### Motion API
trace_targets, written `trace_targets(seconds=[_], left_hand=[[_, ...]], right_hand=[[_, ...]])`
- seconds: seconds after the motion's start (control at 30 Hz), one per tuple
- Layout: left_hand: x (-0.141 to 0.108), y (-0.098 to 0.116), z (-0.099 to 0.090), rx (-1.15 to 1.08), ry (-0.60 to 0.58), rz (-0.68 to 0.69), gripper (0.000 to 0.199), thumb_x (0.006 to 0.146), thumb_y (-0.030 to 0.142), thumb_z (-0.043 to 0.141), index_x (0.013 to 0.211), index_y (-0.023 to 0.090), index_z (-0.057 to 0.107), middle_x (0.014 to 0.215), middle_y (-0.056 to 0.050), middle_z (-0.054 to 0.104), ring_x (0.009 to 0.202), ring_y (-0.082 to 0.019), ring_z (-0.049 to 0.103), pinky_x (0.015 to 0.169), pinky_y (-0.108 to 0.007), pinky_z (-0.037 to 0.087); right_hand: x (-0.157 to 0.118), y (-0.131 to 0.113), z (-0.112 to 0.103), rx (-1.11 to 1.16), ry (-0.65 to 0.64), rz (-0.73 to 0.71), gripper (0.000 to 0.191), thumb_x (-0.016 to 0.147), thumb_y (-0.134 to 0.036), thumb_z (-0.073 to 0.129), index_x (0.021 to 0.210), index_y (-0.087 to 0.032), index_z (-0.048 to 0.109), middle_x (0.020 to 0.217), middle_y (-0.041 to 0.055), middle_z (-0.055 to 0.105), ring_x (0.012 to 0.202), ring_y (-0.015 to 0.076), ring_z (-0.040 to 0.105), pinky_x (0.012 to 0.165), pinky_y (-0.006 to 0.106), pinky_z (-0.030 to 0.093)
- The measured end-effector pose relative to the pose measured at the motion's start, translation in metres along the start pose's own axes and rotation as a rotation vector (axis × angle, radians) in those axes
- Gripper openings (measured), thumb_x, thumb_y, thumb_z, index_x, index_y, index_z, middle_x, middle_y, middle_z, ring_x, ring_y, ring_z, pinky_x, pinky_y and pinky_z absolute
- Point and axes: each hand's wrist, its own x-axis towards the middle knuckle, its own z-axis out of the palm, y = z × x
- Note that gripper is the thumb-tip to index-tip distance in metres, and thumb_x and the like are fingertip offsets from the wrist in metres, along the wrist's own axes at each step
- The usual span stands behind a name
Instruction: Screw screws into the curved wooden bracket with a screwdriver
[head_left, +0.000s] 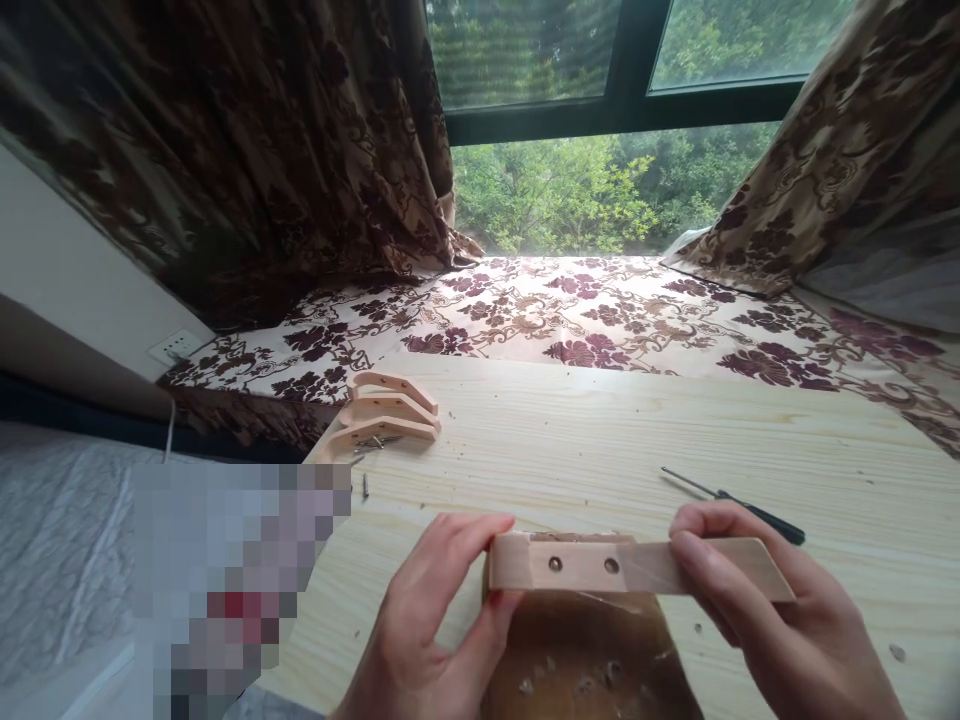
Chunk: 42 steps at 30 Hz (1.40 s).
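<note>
A pale, bent wooden piece with two screw holes lies lengthwise between my hands. My left hand pinches its left end between thumb and fingers. My right hand grips the tapering right end, thumb in front and fingers behind. Directly below and against the wooden piece is a brown, shiny block-like object, with small bits of debris on its face; its lower part runs out of view. Whether screws sit inside the two holes is hard to make out.
Several similar bent wooden pieces lie at the table's far left, beside loose screws. One screw is apart from them. A screwdriver with a black handle rests beyond my right hand. Behind are a floral-covered ledge and curtains.
</note>
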Motion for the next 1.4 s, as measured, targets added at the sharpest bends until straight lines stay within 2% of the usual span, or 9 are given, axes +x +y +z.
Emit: trace_targets(seconds=[0.2,0.4,0.53,0.83,0.97,1.27,1.4], left_hand=[[0.022,0.008,-0.001,0.027,0.000,-0.092,0.033,0.087,0.017,0.056,0.116,0.031,0.052,0.114,0.003,0.061,0.108,-0.011,0.056,0.095,-0.018,0.043],[0.014,0.008,0.002,-0.002,0.001,-0.236,0.032,0.088,0.023,0.056,0.119,0.031,0.052,0.120,0.003,0.059,0.115,-0.013,0.053,0.099,-0.018,0.040],[0.011,0.010,-0.003,0.027,-0.011,-0.231,0.031,0.088,0.023,0.056,0.118,0.031,0.053,0.116,0.002,0.060,0.110,-0.012,0.056,0.099,-0.020,0.040],[0.016,0.005,-0.009,0.057,-0.029,-0.144,0.026,0.087,0.024,0.057,0.113,0.024,0.056,0.112,-0.004,0.062,0.106,-0.018,0.059,0.093,-0.029,0.048],[0.017,0.001,-0.010,0.019,-0.040,-0.092,0.027,0.086,0.020,0.058,0.112,0.026,0.056,0.110,-0.002,0.064,0.103,-0.016,0.060,0.092,-0.026,0.048],[0.022,-0.003,-0.017,-0.035,-0.032,-0.020,0.031,0.086,0.018,0.058,0.114,0.028,0.055,0.113,0.001,0.062,0.107,-0.015,0.058,0.093,-0.023,0.046],[0.018,-0.005,-0.016,-0.030,-0.029,-0.017,0.029,0.086,0.018,0.058,0.114,0.027,0.055,0.112,0.000,0.062,0.106,-0.015,0.058,0.093,-0.025,0.047]], right_hand=[[0.020,-0.004,-0.002,0.091,-0.116,-0.032,0.026,0.076,-0.047,0.059,0.073,-0.022,0.059,0.051,-0.0049,0.041,0.045,0.0094,0.034,0.041,0.022,0.028],[0.025,0.007,-0.009,0.092,-0.276,-0.088,0.024,0.078,-0.045,0.058,0.074,-0.021,0.060,0.053,-0.0046,0.046,0.044,0.0087,0.035,0.039,0.021,0.026],[0.030,0.007,-0.007,0.079,-0.347,-0.084,0.026,0.081,-0.045,0.055,0.076,-0.021,0.058,0.055,-0.0041,0.049,0.046,0.0094,0.039,0.041,0.021,0.027],[0.035,0.002,-0.001,0.049,-0.327,-0.105,0.024,0.082,-0.043,0.054,0.079,-0.020,0.056,0.057,-0.0045,0.047,0.049,0.0103,0.039,0.044,0.023,0.029],[0.034,0.001,0.000,0.071,-0.319,-0.083,0.021,0.082,-0.041,0.055,0.082,-0.020,0.054,0.060,-0.0041,0.047,0.051,0.0102,0.039,0.046,0.023,0.030],[0.023,-0.015,0.000,0.126,-0.198,-0.043,0.020,0.078,-0.039,0.060,0.080,-0.019,0.057,0.057,-0.0048,0.043,0.048,0.0087,0.036,0.042,0.020,0.026],[0.022,-0.015,-0.002,0.090,-0.235,-0.036,0.023,0.079,-0.043,0.059,0.080,-0.020,0.057,0.058,-0.0045,0.044,0.050,0.0097,0.037,0.043,0.021,0.028]])
